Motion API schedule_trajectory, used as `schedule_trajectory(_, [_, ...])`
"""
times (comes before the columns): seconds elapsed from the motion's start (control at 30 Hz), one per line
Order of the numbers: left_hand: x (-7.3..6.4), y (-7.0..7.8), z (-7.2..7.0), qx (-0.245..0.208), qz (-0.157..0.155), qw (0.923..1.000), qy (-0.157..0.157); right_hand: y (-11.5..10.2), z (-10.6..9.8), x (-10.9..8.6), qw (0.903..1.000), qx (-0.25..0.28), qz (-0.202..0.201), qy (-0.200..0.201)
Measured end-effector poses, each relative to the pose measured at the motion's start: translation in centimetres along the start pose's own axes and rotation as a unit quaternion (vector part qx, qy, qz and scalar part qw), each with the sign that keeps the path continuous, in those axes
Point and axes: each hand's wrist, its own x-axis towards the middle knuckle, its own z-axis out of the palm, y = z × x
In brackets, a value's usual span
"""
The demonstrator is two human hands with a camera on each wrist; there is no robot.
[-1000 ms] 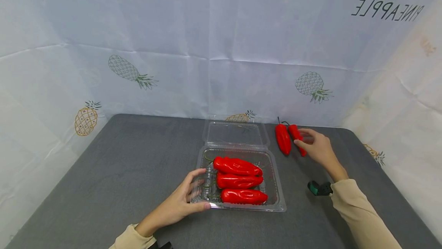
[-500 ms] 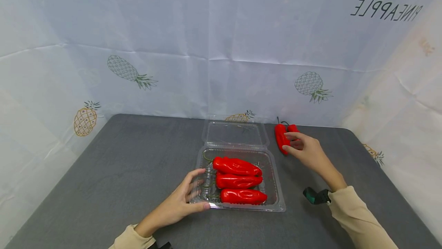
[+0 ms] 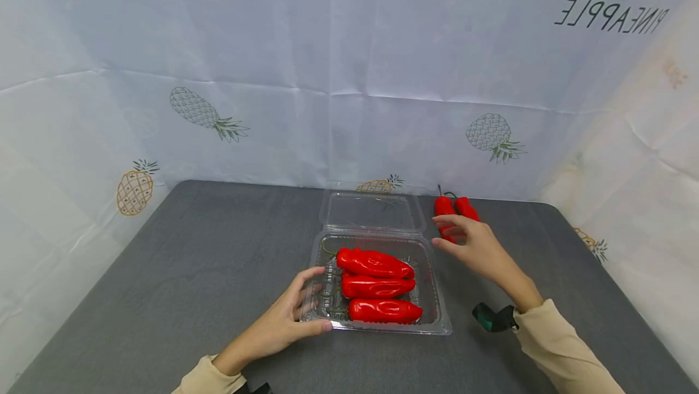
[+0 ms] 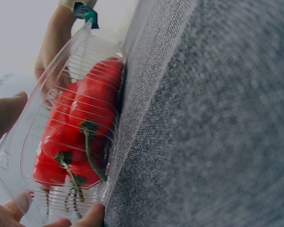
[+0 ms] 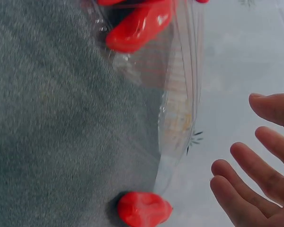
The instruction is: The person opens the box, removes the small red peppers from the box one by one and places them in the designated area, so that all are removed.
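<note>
In the head view, a clear plastic clamshell container holds 3 red peppers laid side by side, their stems pointing left. My left hand grips its near left corner, thumb on the front rim and fingers along the left side. The left wrist view shows those peppers through the container's ribbed wall. My right hand hovers over two more red peppers at the back right, its fingers partly covering the left pepper; the right pepper lies just behind it. Nothing shows between its spread fingers in the right wrist view.
The container's transparent lid lies folded back toward the rear. A dark grey tabletop extends around everything. Behind it hangs a white cloth printed with pineapples.
My right hand has moved left, from the right loose pepper to over the left one. My left hand, the container and the peppers inside it have stayed in place.
</note>
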Motion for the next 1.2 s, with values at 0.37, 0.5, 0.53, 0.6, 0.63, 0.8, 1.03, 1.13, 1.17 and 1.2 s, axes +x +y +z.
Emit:
schedule_trajectory(0.37, [0.0, 0.1, 0.0, 0.002, -0.005, 1.0, 0.001, -1.7, 1.2, -0.3, 0.9989, 0.006, -0.022, -0.041])
schedule_trajectory(0.5, [0.0, 0.1, 0.0, 0.002, -0.004, 1.0, 0.001, -2.2, 1.6, -0.4, 0.9973, 0.012, -0.037, -0.062])
schedule_trajectory(0.53, [0.0, 0.1, 0.0, 0.003, -0.004, 1.0, 0.002, -2.3, 1.7, -0.4, 0.9969, 0.014, -0.041, -0.066])
schedule_trajectory(0.6, [0.0, 0.1, 0.0, 0.004, -0.004, 1.0, 0.003, -2.6, 2.0, -0.5, 0.9957, 0.022, -0.047, -0.076])
schedule_trajectory(0.63, [0.0, 0.1, 0.0, 0.004, -0.004, 1.0, 0.003, -2.7, 2.1, -0.5, 0.9952, 0.026, -0.048, -0.081])
schedule_trajectory(0.8, [0.0, 0.0, 0.0, 0.007, -0.003, 1.0, 0.005, -3.2, 3.0, -0.6, 0.9927, 0.036, -0.06, -0.098])
schedule_trajectory(1.03, [0.0, 0.0, 0.0, 0.009, 0.001, 0.9999, 0.005, -3.7, 4.3, -0.6, 0.9884, 0.044, -0.079, -0.122])
schedule_trajectory(1.13, [0.1, 0.0, 0.0, 0.009, 0.001, 0.9999, 0.006, -3.9, 4.7, -0.5, 0.9871, 0.041, -0.085, -0.129])
schedule_trajectory(1.17, [0.1, -0.1, 0.0, 0.009, 0.001, 0.9999, 0.006, -4.0, 4.8, -0.5, 0.9867, 0.041, -0.087, -0.131])
schedule_trajectory(1.2, [0.1, -0.1, 0.0, 0.008, 0.001, 0.9999, 0.006, -4.0, 5.0, -0.5, 0.9862, 0.038, -0.09, -0.134])
